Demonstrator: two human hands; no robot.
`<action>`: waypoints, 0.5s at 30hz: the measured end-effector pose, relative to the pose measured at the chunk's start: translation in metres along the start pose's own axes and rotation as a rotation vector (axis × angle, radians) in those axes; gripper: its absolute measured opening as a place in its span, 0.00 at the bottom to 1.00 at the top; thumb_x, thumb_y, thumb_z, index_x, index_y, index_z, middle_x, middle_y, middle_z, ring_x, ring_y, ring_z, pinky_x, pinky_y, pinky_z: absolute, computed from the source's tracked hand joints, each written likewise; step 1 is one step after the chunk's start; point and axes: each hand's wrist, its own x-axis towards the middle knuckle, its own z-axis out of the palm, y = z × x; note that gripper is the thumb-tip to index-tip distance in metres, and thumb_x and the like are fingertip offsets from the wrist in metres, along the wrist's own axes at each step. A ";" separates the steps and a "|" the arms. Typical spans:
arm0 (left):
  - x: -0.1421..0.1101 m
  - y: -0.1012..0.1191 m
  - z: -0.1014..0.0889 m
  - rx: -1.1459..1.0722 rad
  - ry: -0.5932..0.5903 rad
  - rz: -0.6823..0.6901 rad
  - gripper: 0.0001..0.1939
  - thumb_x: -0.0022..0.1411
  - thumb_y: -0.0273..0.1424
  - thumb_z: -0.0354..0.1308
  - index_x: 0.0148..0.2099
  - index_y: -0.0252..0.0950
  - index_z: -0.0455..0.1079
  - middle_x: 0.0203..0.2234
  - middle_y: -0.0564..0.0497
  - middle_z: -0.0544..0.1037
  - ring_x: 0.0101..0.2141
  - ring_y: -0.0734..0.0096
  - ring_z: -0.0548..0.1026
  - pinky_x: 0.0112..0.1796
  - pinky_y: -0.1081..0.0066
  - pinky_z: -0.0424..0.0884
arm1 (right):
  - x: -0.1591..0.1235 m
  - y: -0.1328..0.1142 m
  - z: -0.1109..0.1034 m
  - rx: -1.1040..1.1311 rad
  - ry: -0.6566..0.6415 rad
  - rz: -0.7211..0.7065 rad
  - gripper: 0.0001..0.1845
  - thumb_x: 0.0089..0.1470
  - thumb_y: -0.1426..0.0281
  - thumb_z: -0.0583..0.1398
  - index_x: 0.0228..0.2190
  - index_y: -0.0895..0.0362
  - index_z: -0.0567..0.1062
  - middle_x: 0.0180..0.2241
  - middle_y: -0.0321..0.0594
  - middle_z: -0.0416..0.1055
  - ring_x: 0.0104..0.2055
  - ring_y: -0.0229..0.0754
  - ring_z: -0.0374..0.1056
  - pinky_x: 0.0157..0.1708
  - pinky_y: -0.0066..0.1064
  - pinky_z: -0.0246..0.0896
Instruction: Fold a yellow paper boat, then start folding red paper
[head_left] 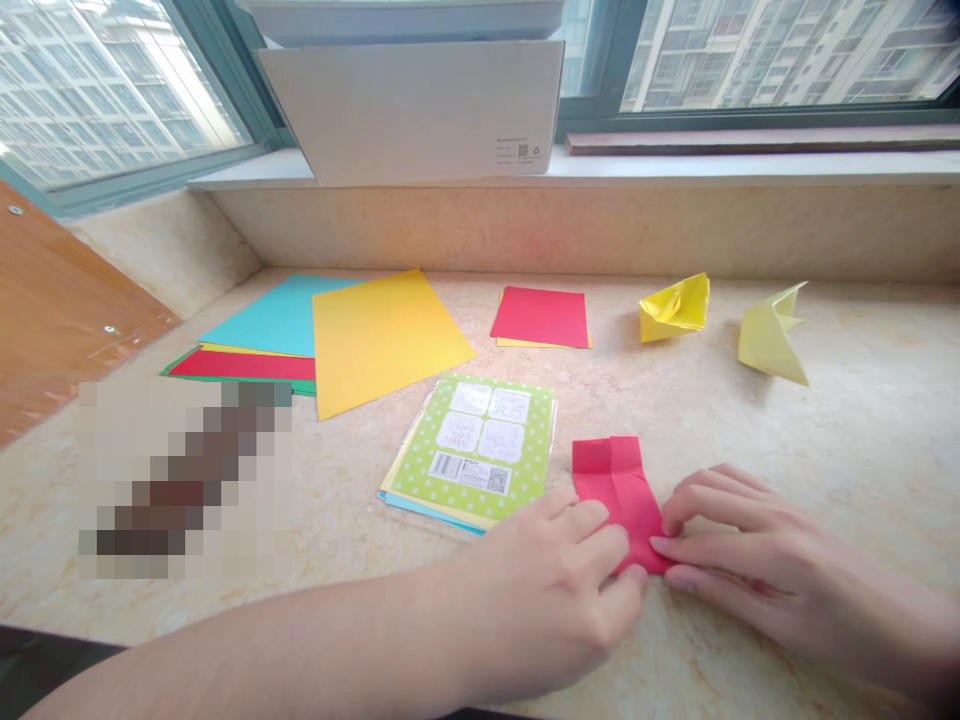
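A red sheet of origami paper [621, 495] with crease lines lies on the stone counter, its lower part folded. On its lower left side, my left hand [566, 590] presses with curled fingers, hiding that edge of the paper. My right hand [757, 555] grips the lower right corner between thumb and fingertips. Just left of the red paper is a clear packet of coloured paper [487, 435] with a green polka-dot cover, partly behind my left hand.
Loose sheets lie at the back left, a yellow sheet [386, 345] over a blue sheet [270, 315]. A small red square [541, 317] lies at the back middle. Two folded yellow paper pieces, one bright [675, 308] and one pale [769, 335], stand back right. A white box [420, 110] rests on the sill.
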 end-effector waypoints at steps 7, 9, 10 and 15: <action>0.000 0.002 0.001 -0.104 0.000 0.029 0.16 0.72 0.32 0.50 0.52 0.27 0.73 0.45 0.38 0.79 0.48 0.58 0.75 0.48 0.64 0.73 | -0.003 0.003 -0.001 0.007 -0.010 -0.002 0.06 0.64 0.69 0.61 0.39 0.48 0.80 0.37 0.38 0.73 0.41 0.44 0.69 0.43 0.38 0.65; -0.001 0.003 0.003 -0.090 0.030 0.023 0.17 0.73 0.33 0.49 0.53 0.27 0.72 0.45 0.38 0.80 0.49 0.58 0.76 0.48 0.64 0.74 | -0.002 0.003 -0.002 0.012 -0.013 -0.011 0.06 0.64 0.69 0.61 0.39 0.48 0.80 0.37 0.38 0.73 0.41 0.43 0.70 0.44 0.38 0.66; -0.001 0.004 0.004 -0.076 0.043 0.018 0.17 0.74 0.33 0.49 0.53 0.27 0.72 0.45 0.39 0.80 0.49 0.58 0.76 0.48 0.64 0.74 | -0.002 0.003 -0.002 0.010 -0.011 -0.016 0.06 0.64 0.69 0.61 0.39 0.48 0.80 0.37 0.38 0.73 0.41 0.43 0.70 0.44 0.38 0.66; -0.001 0.005 0.006 -0.021 0.068 0.026 0.13 0.73 0.29 0.50 0.51 0.28 0.73 0.44 0.38 0.80 0.48 0.60 0.77 0.47 0.64 0.75 | -0.002 0.004 -0.002 0.007 -0.002 -0.017 0.06 0.65 0.69 0.61 0.38 0.49 0.80 0.36 0.39 0.73 0.40 0.44 0.70 0.43 0.37 0.67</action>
